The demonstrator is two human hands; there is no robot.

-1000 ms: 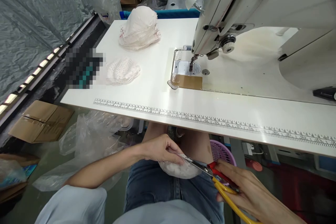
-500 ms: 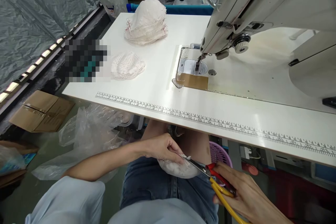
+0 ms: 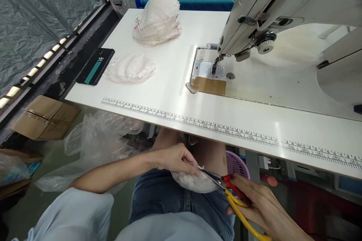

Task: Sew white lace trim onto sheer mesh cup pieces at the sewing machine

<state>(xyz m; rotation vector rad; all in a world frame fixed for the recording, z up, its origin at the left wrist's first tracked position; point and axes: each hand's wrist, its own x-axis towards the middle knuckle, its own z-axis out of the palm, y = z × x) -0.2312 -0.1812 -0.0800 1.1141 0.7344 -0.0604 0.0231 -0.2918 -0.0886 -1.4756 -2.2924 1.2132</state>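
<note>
Over my lap, my left hand [image 3: 181, 159] pinches the edge of a white, rounded fabric piece [image 3: 195, 183]. My right hand [image 3: 256, 201] grips scissors [image 3: 237, 202] with yellow and red handles. Their metal blades point left and reach the fabric's upper edge, close to my left fingertips. Whether the blades are fully closed is hard to make out. On the table lie a flat white lace piece [image 3: 130, 68] and, farther back, a stack of white cup-shaped fabric pieces [image 3: 158, 20] with loose threads along its sides.
A sewing machine [image 3: 254, 26] stands on the right of the white table [image 3: 166, 94], which has a printed ruler [image 3: 226, 130] along its front edge. A black phone [image 3: 96, 66] lies at the left. Below are a purple basket [image 3: 236, 163], cardboard box [image 3: 45, 117] and clear plastic bags [image 3: 93, 150].
The scissor handles have come slightly closer together in my right hand. My left hand stays on the fabric, and the view has shifted a little.
</note>
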